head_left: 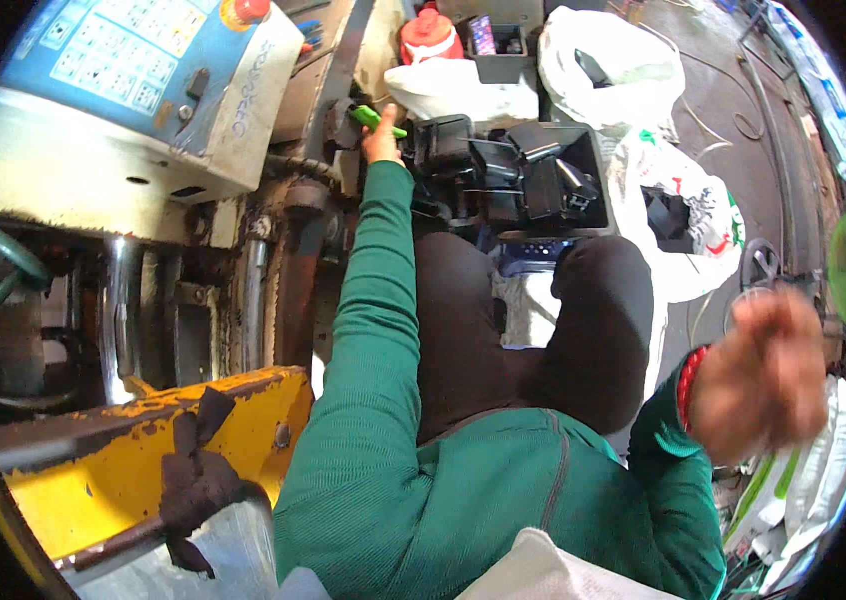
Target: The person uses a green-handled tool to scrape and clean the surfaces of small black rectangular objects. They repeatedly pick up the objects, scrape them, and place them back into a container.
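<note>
My left hand (383,146) reaches forward beside the machine, its fingers closed round a slim bright green object (365,116) whose kind I cannot make out. Just right of that hand stands a black crate (600,175) heaped with black moulded plastic parts (496,160). My right hand (765,375) is raised at the far right with a red band at the wrist. Motion smears its fingers, so whether they hold anything is hidden.
A machine with a blue control panel (133,60) and a red knob (248,10) stands at left, above a chipped yellow guard (143,470). White bags (633,65) with dark contents are on the right. A red-lidded container (430,38) stands behind the crate.
</note>
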`<state>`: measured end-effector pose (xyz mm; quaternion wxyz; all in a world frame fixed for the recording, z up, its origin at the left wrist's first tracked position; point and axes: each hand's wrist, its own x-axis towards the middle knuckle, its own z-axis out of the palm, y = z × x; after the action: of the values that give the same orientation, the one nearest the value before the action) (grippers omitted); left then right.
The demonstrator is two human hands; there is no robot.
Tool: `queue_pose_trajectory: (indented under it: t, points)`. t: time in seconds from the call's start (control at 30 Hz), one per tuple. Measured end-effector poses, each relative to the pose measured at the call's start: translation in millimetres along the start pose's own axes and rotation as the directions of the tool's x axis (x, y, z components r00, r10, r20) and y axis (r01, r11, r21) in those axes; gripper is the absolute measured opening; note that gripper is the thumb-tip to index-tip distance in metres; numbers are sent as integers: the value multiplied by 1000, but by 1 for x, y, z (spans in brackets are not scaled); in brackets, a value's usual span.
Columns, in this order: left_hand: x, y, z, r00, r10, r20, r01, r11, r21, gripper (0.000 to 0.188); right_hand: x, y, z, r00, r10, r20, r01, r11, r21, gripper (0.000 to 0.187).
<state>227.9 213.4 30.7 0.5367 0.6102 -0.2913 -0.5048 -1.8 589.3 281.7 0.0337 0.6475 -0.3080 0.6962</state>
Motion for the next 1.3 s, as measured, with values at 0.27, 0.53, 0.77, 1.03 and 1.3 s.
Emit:
queue_pose_trajectory:
  t: [0.27, 0.53, 0.77, 1.03, 1.3]
  points:
    - [-96, 29, -39, 851, -91, 518, 64, 995, 70, 36, -56, 53, 21, 732, 681, 34, -671, 711, 208, 33]
    - [-253, 158, -93, 662, 502, 556, -506, 847, -163, 39, -67, 22, 87, 491, 787, 373, -867, 483, 121, 38]
    - [-262, 253, -164, 702, 637, 318, -569, 771, -287, 40, 9, -88, 188, 894, -67, 442, -196, 831, 521, 66]
    - [-271, 241, -181, 685, 727, 31, -723, 685, -86, 26, 2, -126, 262, 916, -54, 397, -149, 875, 462, 86]
    - [-316, 232, -228, 551, 833, -43, -832, 553, 41, 43, 0, -141, 263, 920, -218, 327, 33, 872, 489, 57]
